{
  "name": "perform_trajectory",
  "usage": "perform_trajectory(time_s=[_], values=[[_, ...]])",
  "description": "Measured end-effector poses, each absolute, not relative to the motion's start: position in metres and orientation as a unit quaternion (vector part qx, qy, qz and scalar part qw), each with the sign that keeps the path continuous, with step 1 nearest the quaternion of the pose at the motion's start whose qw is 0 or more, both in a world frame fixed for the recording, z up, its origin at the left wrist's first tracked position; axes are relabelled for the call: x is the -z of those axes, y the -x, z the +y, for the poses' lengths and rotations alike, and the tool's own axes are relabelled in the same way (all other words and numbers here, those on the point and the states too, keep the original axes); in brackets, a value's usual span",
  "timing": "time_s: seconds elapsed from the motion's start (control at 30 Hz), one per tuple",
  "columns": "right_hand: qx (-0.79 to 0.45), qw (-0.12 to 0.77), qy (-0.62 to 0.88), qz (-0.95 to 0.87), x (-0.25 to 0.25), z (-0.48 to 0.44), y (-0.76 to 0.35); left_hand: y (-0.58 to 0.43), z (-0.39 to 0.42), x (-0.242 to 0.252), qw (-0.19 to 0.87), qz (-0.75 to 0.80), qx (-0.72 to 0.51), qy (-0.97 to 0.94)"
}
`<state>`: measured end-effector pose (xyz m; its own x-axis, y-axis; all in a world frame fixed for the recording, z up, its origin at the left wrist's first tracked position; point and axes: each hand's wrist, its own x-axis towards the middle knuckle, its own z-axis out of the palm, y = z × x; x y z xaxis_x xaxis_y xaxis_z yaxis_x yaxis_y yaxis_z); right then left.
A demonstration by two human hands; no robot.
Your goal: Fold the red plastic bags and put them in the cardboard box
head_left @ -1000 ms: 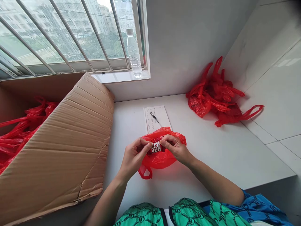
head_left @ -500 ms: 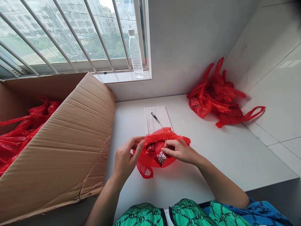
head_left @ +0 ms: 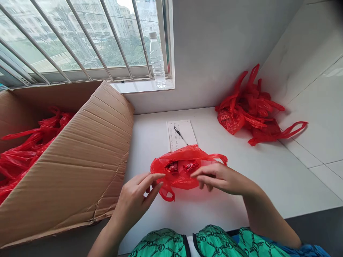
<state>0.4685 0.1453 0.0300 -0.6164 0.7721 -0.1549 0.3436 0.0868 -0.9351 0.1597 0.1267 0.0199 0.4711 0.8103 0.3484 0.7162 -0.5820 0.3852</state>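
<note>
In the head view, a red plastic bag [head_left: 184, 184] lies with its mouth open on the white counter. Two small shiny red wrapped packets [head_left: 191, 166] show inside it; what they contain I cannot tell. My left hand [head_left: 138, 192] is at the bag's near left side, by a loop handle, thumb and forefinger apart and nothing visible between them. Over the right edge of the bag hovers my right hand [head_left: 218, 177], its fingers spread and holding nothing.
Behind the bag are a printed sheet [head_left: 183, 125] and a black pen [head_left: 177, 131]. A cardboard box [head_left: 88, 157] with red bags [head_left: 29, 146] stands at left. More red bags [head_left: 249, 110] lie at the back right. A water bottle [head_left: 157, 64] stands on the sill.
The packet with a black-and-white patterned patch has left my right hand and that patch no longer shows. Both hands have drawn back from the bag's mouth, which now gapes wider.
</note>
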Motion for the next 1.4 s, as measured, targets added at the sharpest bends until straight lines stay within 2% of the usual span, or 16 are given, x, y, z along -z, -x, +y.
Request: perform_trajectory(time_s=[0.07, 0.13, 0.2, 0.27, 0.37, 0.47, 0.57, 0.67, 0.77, 0.87, 0.97, 1.07, 1.17, 1.27, 1.4], values=[[-0.587, 0.157, 0.328, -0.723, -0.042, 0.133, -0.491, -0.155, 0.119, -0.018, 0.084, 0.419, -0.23, -0.874], [-0.584, 0.164, 0.323, -0.727, -0.048, 0.124, -0.513, -0.153, 0.113, -0.015, 0.074, 0.392, -0.208, -0.893], [-0.519, 0.214, 0.384, -0.733, -0.049, 0.119, -0.529, -0.155, 0.109, -0.01, 0.047, 0.377, -0.179, -0.907], [-0.404, 0.268, 0.477, -0.732, -0.046, 0.118, -0.533, -0.157, 0.108, -0.004, 0.004, 0.373, -0.144, -0.917], [-0.243, 0.285, 0.57, -0.732, -0.042, 0.122, -0.523, -0.162, 0.114, 0.004, -0.056, 0.373, -0.105, -0.92], [-0.165, 0.276, 0.561, -0.762, -0.042, 0.13, -0.507, -0.164, 0.121, 0.008, -0.088, 0.374, -0.127, -0.914], [-0.151, 0.311, 0.517, -0.783, -0.048, 0.137, -0.5, -0.161, 0.125, 0.005, -0.076, 0.383, -0.184, -0.902], [-0.179, 0.371, 0.48, -0.774, -0.058, 0.146, -0.499, -0.16, 0.127, -0.006, 0.001, 0.422, -0.29, -0.859], [-0.272, 0.448, 0.428, -0.736, -0.068, 0.158, -0.498, -0.169, 0.13, -0.023, 0.154, 0.462, -0.47, -0.736], [-0.415, 0.534, 0.36, -0.643, -0.076, 0.179, -0.488, -0.188, 0.145, -0.044, 0.32, 0.431, -0.632, -0.558], [-0.498, 0.598, 0.297, -0.553, -0.081, 0.205, -0.469, -0.21, 0.173, -0.061, 0.427, 0.375, -0.705, -0.425], [-0.514, 0.637, 0.27, -0.507, -0.083, 0.226, -0.446, -0.228, 0.204, -0.07, 0.477, 0.344, -0.725, -0.359], [-0.51, 0.642, 0.248, -0.516, -0.083, 0.235, -0.427, -0.241, 0.223, -0.072, 0.487, 0.324, -0.711, -0.39], [-0.513, 0.585, 0.247, -0.577, -0.076, 0.235, -0.416, -0.25, 0.231, -0.067, 0.505, 0.316, -0.647, -0.476], [-0.512, 0.513, 0.285, -0.628, -0.062, 0.237, -0.408, -0.254, 0.234, -0.056, 0.55, 0.327, -0.492, -0.59]])
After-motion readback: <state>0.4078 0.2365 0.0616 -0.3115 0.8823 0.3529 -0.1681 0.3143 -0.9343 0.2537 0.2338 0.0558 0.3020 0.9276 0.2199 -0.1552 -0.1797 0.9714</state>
